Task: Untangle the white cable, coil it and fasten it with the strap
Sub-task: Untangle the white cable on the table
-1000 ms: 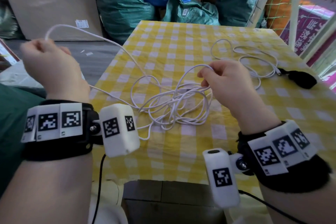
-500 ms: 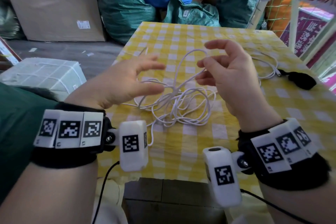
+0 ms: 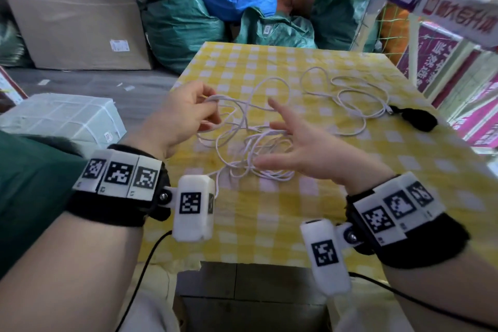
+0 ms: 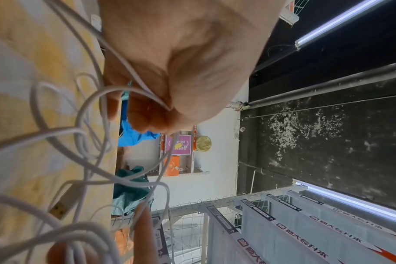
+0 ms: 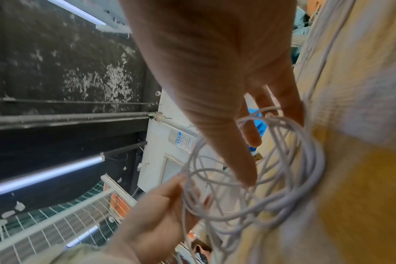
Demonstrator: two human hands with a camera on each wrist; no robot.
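— Head view? 
— The white cable lies tangled mid-counter; the left hand pinches a strand, the right hand hovers with fingers spread, grasping nothing. The black strap sits near the right edge.
— Left wrist? 
— Fingers clamp the cable.
— Right wrist? 
— Straight fingers over the loops.

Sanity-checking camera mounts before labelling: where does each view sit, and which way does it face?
Head: worn on the head, looking forward and down at the checked tablecloth; shows both forearms, left hand and right hand.
Left wrist: looks along the left hand, which pinches the white cable.
Right wrist: looks along the open right hand over the cable; the left hand too.
All three share the white cable.
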